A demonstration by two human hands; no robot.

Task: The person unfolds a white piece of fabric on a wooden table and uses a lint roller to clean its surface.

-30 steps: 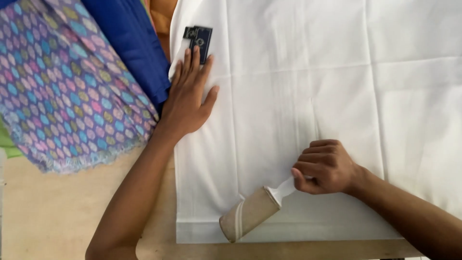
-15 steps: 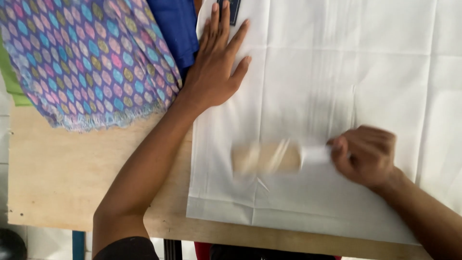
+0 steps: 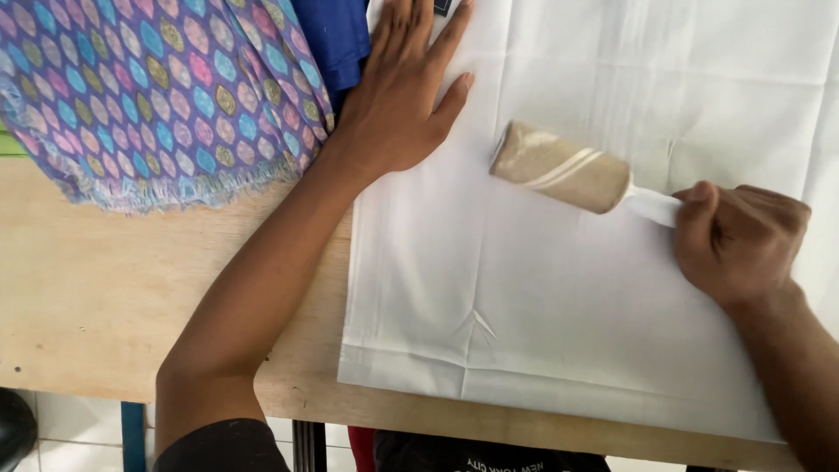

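Observation:
A folded white cloth [image 3: 559,297] lies spread on the wooden table [image 3: 96,297]. My left hand [image 3: 402,87] rests flat on the cloth's upper left part, fingers apart, pressing it down. My right hand [image 3: 738,245] grips the white handle of a lint roller [image 3: 559,168]. The roller's beige, fluff-covered drum lies on the cloth, pointing left towards my left hand, a short way from its thumb.
A patterned purple fabric [image 3: 149,87] with a frayed hem lies at the upper left, with a blue fabric [image 3: 336,35] beside it. A small dark tag [image 3: 443,7] peeks out at the top edge. The table's near edge runs along the bottom.
The roller has travelled up the cloth from near the bottom hem to the middle, swinging to point left. My right hand moved up and right with it. My left hand stayed pressed down.

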